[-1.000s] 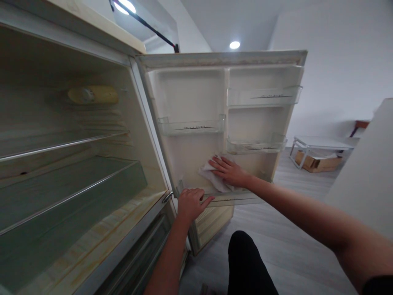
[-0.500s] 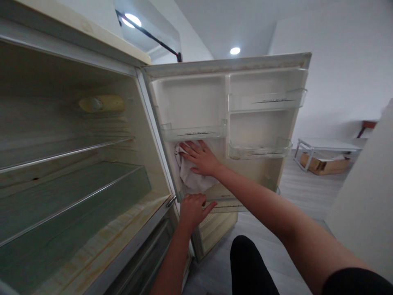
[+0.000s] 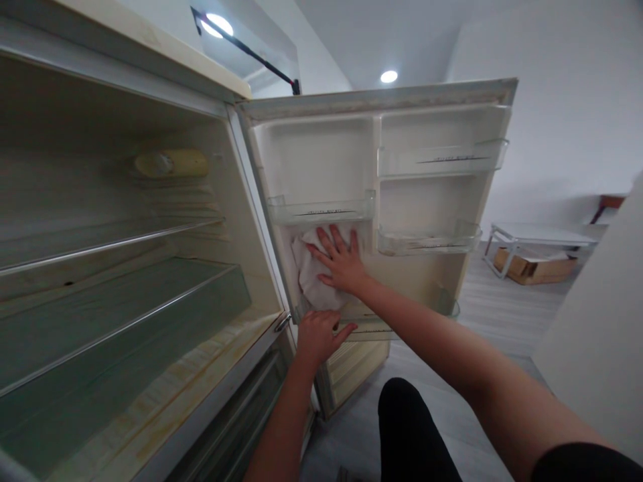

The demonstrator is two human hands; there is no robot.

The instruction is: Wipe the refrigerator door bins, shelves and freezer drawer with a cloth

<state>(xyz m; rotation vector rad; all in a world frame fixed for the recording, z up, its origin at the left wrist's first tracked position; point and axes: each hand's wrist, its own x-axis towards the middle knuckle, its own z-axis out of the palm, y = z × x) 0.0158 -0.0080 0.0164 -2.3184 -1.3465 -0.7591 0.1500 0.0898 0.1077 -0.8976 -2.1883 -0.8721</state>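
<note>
My right hand [image 3: 342,260] lies flat with fingers spread on a white cloth [image 3: 314,284], pressing it against the inner wall of the open refrigerator door [image 3: 311,157]. The cloth is crumpled at its left edge and partly hidden by the hand. Just below, my left hand [image 3: 319,335] curls its fingers over the rim of the lower door bin [image 3: 374,328], thumb pointing right. A clear door bin [image 3: 321,213] sits right above the cloth. Two more clear bins, an upper bin [image 3: 442,161] and a middle bin [image 3: 429,242], are on the door's right half.
To the left stands the open refrigerator compartment, with a glass shelf [image 3: 115,244] and yellow-brown stains on its bottom ledge [image 3: 185,378]. A lower door [image 3: 354,375] hangs ajar below. Farther right are a low white table [image 3: 545,233] and a cardboard box [image 3: 535,268]. My knee [image 3: 406,415] is beneath my arms.
My right hand has shifted slightly right on the door, its fingers spread wider and pointing more upward, and the cloth has moved a little with it. My left hand keeps its place.
</note>
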